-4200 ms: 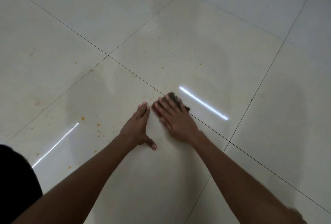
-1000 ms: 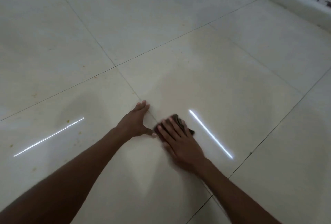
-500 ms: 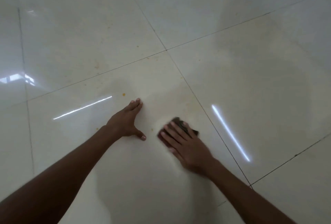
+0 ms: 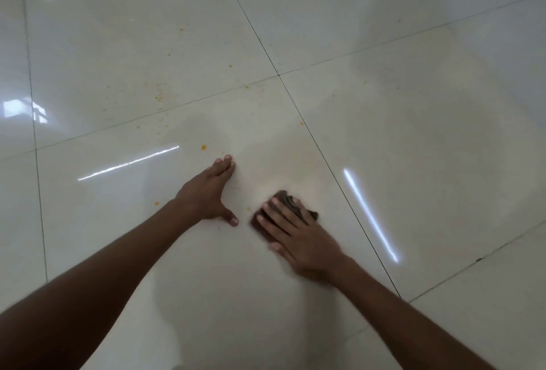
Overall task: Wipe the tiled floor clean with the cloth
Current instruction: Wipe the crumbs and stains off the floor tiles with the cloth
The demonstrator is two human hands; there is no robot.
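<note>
Cloth (image 4: 288,207) lower center, flat under right hand (image 4: 298,239), fingers straight, pressing. Left hand (image 4: 206,195) flat, open on floor (image 4: 413,133). Risk: orange specks (image 4: 203,147) upper left get missed/smeared.

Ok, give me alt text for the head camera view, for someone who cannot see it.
A person's right hand presses a dark brown crumpled cloth flat on a glossy cream tiled floor, while the left hand rests open on the tile beside it. Small orange specks dot the tiles beyond the left hand.
</note>
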